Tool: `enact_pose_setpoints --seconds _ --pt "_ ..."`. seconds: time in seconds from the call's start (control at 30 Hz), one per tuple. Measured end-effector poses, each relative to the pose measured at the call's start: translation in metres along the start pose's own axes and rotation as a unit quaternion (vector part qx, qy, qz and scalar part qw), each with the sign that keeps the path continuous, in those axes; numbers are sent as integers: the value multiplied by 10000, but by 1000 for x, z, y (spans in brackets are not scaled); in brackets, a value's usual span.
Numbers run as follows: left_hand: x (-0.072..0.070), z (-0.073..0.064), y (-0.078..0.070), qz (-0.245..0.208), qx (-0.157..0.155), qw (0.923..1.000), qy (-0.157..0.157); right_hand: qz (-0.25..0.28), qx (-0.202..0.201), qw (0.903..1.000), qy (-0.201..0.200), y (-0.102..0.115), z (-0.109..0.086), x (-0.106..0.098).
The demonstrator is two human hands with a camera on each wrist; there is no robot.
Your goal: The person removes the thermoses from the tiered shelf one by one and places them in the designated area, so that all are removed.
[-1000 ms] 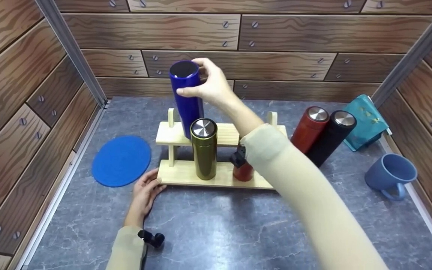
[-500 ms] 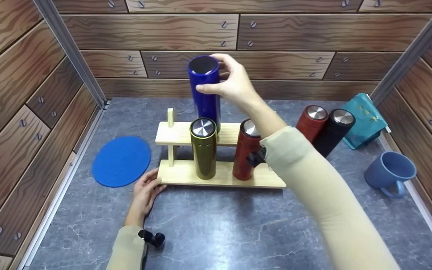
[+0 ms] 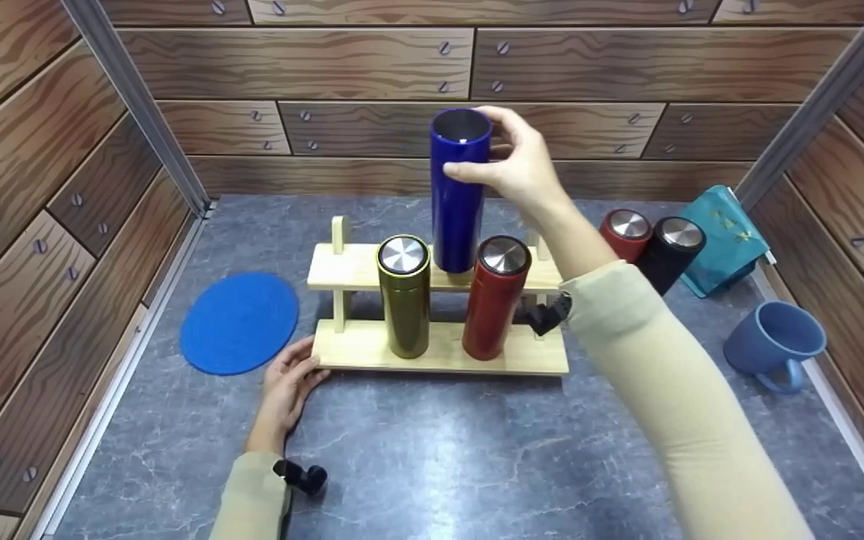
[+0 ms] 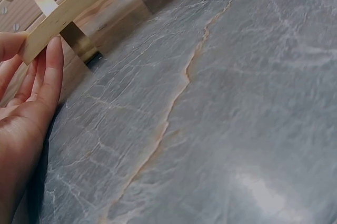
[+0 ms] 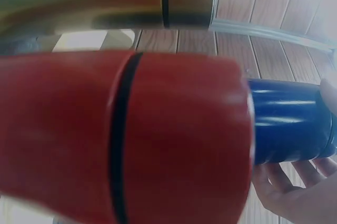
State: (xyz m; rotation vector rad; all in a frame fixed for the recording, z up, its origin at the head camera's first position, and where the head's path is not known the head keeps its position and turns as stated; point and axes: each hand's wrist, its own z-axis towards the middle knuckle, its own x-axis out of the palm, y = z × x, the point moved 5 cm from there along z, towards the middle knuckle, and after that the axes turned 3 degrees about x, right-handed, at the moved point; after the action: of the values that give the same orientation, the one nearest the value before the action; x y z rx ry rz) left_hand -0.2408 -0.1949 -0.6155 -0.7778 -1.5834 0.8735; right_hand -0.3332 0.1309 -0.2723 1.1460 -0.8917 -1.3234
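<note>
My right hand [image 3: 518,169] grips a tall blue thermos flask [image 3: 456,202] near its dark top, thumb in front and fingers behind. The flask stands nearly upright, its base overlapping the upper board of a two-tier wooden rack [image 3: 357,349]. On the lower board are an olive-gold flask [image 3: 408,307] and a red flask [image 3: 490,315], both with silver lids. Thumb and fingers of my left hand [image 3: 286,390] pinch the left end of the lower board, seen closely in the left wrist view. In the right wrist view the red flask hides part of the blue flask [image 5: 292,121].
A round blue mat [image 3: 241,322] lies left of the rack. To the right stand another red flask [image 3: 622,234], a black flask [image 3: 668,255], a teal pouch [image 3: 724,240] and a blue mug [image 3: 766,341]. Wood-patterned walls [image 3: 372,64] enclose the grey table.
My right hand has carried the blue flask rightward along the rack's upper board, from its left part to the middle, and the flask has straightened. The left hand stays at the rack's end.
</note>
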Motion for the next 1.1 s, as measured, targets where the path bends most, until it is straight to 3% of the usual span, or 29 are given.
enact_pose_setpoints --seconds 0.6,1.1 --pt "-1 1 1 -45 1 10000 -25 61 14 9989 -458 -7 -20 -51" --pt "1 -1 0 56 17 10000 -26 -297 -450 9932 -1031 -11 -47 -96"
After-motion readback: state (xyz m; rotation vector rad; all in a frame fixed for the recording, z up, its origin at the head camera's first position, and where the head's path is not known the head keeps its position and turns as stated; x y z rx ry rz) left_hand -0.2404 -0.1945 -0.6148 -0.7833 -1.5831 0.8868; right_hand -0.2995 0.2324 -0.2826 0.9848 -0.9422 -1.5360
